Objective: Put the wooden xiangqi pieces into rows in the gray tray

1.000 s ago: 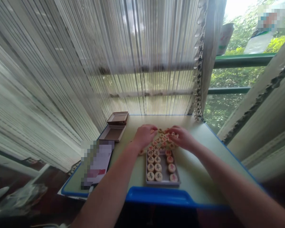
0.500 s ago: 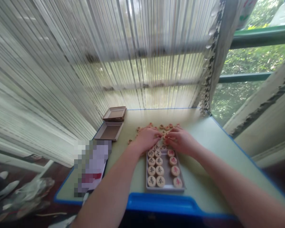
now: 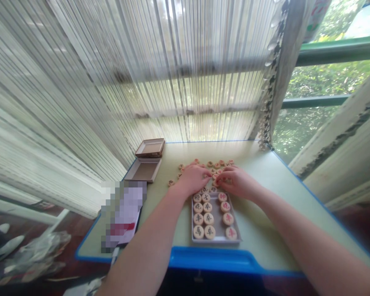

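A shallow open box (image 3: pixel 216 241) near the table's front edge holds round wooden Chinese chess pieces, with two columns of black-marked ones (image 3: pixel 208 218) at left and one column of red-marked ones (image 3: pixel 228 219) at right. Bare box floor shows between them. Beyond the box, loose Chinese chess pieces (image 3: pixel 217 165) lie scattered. My left hand (image 3: pixel 195 179) is over the left of these, its thumb and fingers closed together; what they hold, if anything, is hidden. My right hand (image 3: pixel 238 181) faces it, fingertips pinched at a Chinese chess piece (image 3: pixel 215 176) between the hands.
An open box half (image 3: pixel 142 169) and a brown-edged box part (image 3: pixel 150 147) lie at the table's back left. A blurred-out flat item (image 3: pixel 127 216) is nearer me at left. The table (image 3: pixel 260 160) has a blue rim; a string curtain (image 3: pixel 185 74) hangs behind.
The view has shifted slightly. Both hands stay close together over the loose pieces, with small finger movements. The pieces in the box look the same.
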`<state>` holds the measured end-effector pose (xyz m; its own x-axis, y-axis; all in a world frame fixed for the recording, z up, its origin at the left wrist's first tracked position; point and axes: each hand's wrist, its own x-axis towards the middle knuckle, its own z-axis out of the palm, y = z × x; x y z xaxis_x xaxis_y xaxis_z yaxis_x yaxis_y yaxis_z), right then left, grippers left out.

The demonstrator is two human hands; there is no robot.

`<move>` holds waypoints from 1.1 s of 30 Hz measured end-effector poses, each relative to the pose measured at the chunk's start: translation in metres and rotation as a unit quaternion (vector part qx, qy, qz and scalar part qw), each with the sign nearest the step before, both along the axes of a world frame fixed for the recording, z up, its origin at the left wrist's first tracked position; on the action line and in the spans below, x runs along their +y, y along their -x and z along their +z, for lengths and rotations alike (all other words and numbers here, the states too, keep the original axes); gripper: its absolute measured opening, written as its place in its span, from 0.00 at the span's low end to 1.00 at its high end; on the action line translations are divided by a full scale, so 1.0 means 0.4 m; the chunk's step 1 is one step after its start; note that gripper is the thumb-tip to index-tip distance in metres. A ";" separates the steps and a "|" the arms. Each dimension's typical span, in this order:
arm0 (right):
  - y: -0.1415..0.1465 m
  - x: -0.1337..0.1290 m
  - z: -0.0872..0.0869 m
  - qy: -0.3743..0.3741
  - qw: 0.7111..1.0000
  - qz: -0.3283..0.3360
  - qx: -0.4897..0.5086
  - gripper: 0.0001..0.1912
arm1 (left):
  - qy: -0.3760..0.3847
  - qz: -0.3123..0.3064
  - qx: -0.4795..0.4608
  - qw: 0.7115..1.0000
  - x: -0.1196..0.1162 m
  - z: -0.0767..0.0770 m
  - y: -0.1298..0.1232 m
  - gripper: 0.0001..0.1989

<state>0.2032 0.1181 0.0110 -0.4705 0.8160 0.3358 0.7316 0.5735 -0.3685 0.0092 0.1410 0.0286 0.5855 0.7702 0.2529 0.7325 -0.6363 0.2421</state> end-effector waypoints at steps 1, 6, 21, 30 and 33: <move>0.000 0.001 0.000 0.001 1.000 -0.001 -0.001 0.07 | 0.003 -0.006 -0.002 1.000 -0.001 0.001 0.000 0.10; -0.001 0.007 -0.008 0.003 1.000 -0.002 -0.001 0.06 | 0.020 -0.029 -0.007 0.999 -0.003 0.000 -0.004 0.09; -0.012 0.021 -0.023 -0.026 1.000 -0.009 -0.006 0.08 | 0.018 -0.037 0.014 0.999 -0.007 0.004 -0.013 0.11; 0.000 0.006 -0.016 -0.051 0.998 -0.025 -0.016 0.06 | 0.003 -0.036 0.011 0.999 -0.009 0.003 -0.014 0.11; 0.002 0.002 -0.014 -0.045 0.999 -0.019 -0.024 0.05 | -0.001 -0.032 0.025 0.999 -0.013 0.006 -0.014 0.12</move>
